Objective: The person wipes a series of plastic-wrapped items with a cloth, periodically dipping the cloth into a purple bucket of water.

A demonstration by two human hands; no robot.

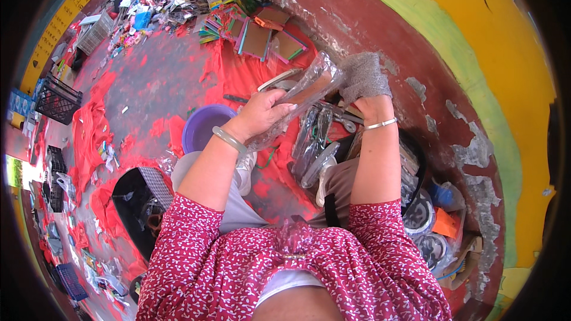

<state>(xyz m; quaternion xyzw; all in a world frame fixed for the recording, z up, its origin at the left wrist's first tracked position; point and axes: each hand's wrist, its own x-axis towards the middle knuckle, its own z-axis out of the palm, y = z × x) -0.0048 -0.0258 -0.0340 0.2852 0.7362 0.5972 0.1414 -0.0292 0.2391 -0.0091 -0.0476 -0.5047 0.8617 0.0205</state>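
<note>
My left hand (262,114), a bangle on its wrist, is closed around a long clear plastic sleeve (309,90). Inside the sleeve shows a flat brown strip; its exact kind I cannot make out. Beside the sleeve's far end, my right hand (376,109) is bent inward with a grey, rough-textured cloth (364,76) over its fingers. The cloth hides the fingertips and touches or nearly touches the sleeve. Below the hands, several plastic-wrapped metal utensils (318,128) lie on red sheeting between my feet.
A purple basin (205,126) stands left of my left forearm, with a black tub (138,202) nearer. Bagged goods (437,214) sit by the right-hand wall (410,35). Notebook-like boards (257,40) and a heap of mixed goods (178,0) lie ahead. Black crates (58,100) stand far left.
</note>
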